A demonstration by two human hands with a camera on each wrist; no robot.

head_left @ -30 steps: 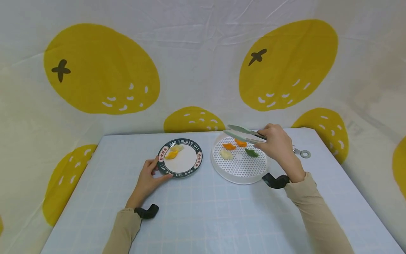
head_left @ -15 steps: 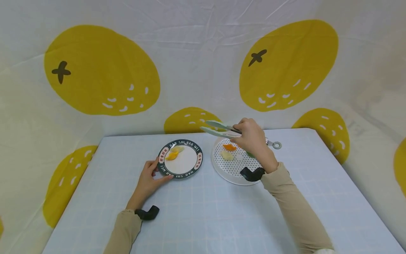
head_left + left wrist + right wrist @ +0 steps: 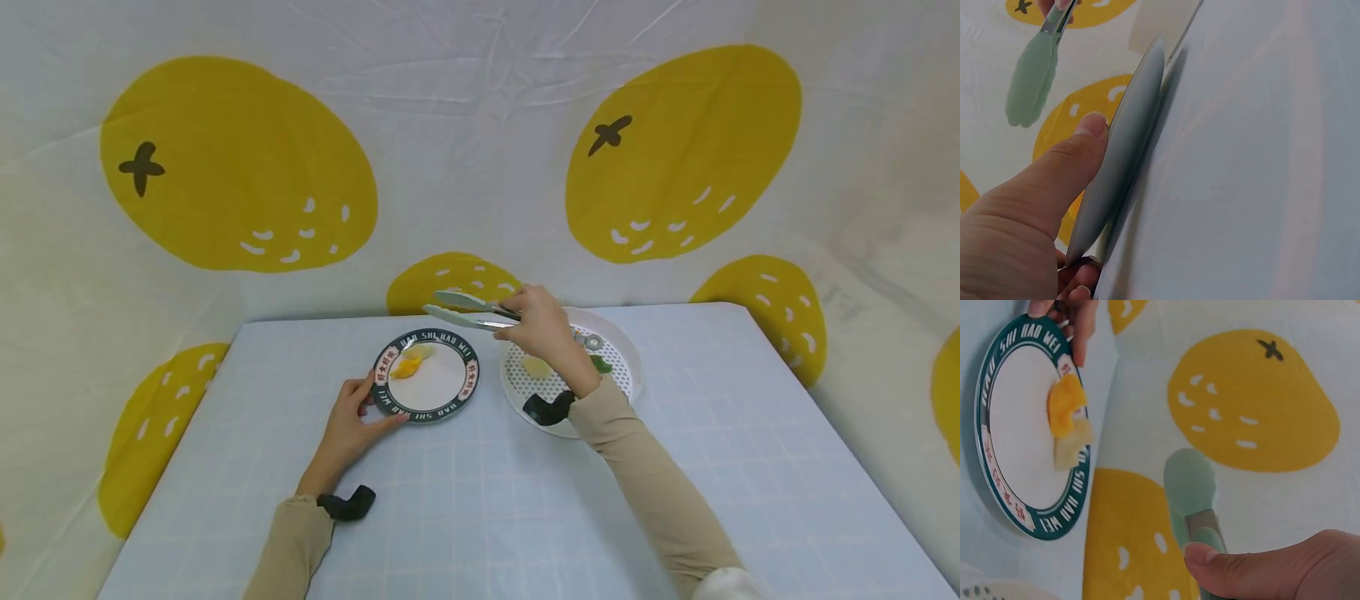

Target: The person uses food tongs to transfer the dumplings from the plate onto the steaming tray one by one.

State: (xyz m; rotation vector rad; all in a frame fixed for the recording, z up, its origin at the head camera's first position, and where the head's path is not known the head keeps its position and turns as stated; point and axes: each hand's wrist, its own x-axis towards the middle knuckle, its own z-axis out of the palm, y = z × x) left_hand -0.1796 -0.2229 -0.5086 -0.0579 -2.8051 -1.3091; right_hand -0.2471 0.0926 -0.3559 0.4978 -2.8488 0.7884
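Note:
My left hand (image 3: 348,425) holds the near left rim of a round plate (image 3: 450,387) with a dark green lettered border, thumb on the edge and fingers underneath. On the plate lie a yellow dumpling-shaped piece (image 3: 407,367) and a pale yellow one (image 3: 422,351). My right hand (image 3: 543,329) grips a pair of tongs (image 3: 480,323) with mint-green tips, held above the table between plate and steamer tray. The tips stand apart, and I see nothing between them. In the right wrist view the thumb presses on the tongs (image 3: 1191,484).
A white perforated steamer tray (image 3: 637,375) stands right of the plate, partly under my right forearm. A pale piece (image 3: 537,367) and a green piece (image 3: 600,363) show in it. Behind the table (image 3: 465,517) hangs a cloth printed with yellow fruit (image 3: 240,167).
My right hand has moved left with the tongs, from over the steamer tray toward the plate, and now covers the orange pieces. My left hand and the plate have not moved.

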